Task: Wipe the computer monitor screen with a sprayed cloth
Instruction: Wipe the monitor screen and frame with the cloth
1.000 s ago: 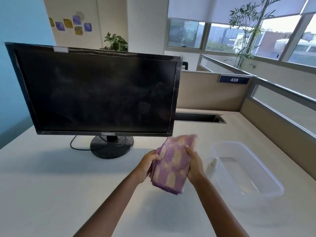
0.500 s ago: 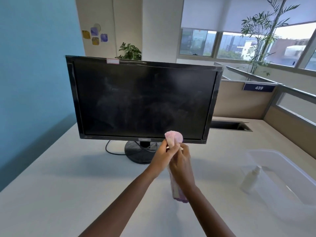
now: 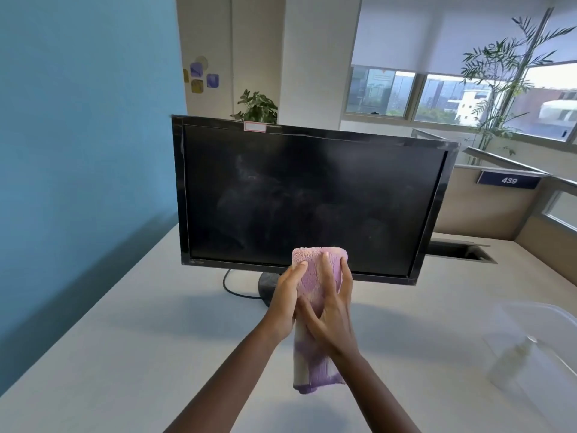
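A black monitor (image 3: 312,201) stands on the white desk (image 3: 125,354), its dark screen smudged. I hold a folded pink and purple cloth (image 3: 315,276) upright in front of the screen's lower middle edge. My left hand (image 3: 285,295) grips the cloth's left side, thumb on its front. My right hand (image 3: 331,310) wraps its right side with fingers spread over it. The cloth's lower end hangs below my wrists. Whether the cloth touches the screen I cannot tell.
A clear plastic tub (image 3: 537,342) sits at the right of the desk, with a small spray bottle (image 3: 512,357) blurred beside it. A black cable (image 3: 237,290) curls from the monitor's stand. A blue wall runs along the left; low partitions (image 3: 487,207) stand behind.
My hands have lifted the cloth and folded it over, so a wider pink top now faces the screen's lower edge. My view has shifted left, and the monitor appears farther right.
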{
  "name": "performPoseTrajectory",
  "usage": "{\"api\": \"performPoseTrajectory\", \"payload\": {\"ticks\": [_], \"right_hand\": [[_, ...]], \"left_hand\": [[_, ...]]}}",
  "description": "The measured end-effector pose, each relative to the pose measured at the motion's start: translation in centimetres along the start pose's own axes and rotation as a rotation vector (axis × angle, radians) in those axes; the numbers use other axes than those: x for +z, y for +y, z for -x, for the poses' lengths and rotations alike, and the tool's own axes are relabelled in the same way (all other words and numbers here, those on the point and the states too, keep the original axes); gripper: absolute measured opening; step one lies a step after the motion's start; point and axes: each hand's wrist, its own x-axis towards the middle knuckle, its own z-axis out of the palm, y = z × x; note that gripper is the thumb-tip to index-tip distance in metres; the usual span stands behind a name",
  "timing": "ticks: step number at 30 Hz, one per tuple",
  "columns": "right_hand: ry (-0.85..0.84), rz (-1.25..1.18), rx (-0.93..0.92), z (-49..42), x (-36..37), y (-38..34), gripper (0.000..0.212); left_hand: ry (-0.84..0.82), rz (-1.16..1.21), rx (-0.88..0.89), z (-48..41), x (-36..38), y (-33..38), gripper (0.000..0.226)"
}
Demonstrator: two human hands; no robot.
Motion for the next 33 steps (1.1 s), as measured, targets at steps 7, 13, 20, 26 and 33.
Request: {"api": "performPoseTrajectory", "payload": {"ticks": [7, 13, 20, 26, 33], "right_hand": [[0.077, -0.135, -0.083, -4.6, 1.6, -0.1, 0.058], [0.252, -0.042, -0.278, -11.5, 1.2, -2.3, 0.057], [0.392, 0.157, -0.438, -19.1, -0.2, -4.7, 0.061], [0.473, 0.314, -0.418, -23.6, 1.7, -6.1, 0.058], [0.502, 0.437, -0.292, -25.2, 6.6, -8.2, 0.051]], "left_hand": [[-0.071, -0.118, 0.196, -3.2, -1.9, 3.1, 0.033], [0.164, -0.541, 0.579, -6.9, -5.0, 8.6, 0.029], [0.61, -1.361, 0.869, -9.8, -10.4, 13.3, 0.042], [0.711, -1.499, 0.852, -12.0, -15.1, 16.9, 0.051], [0.65, -1.462, 0.835, -13.7, -20.0, 20.1, 0.053]]}}
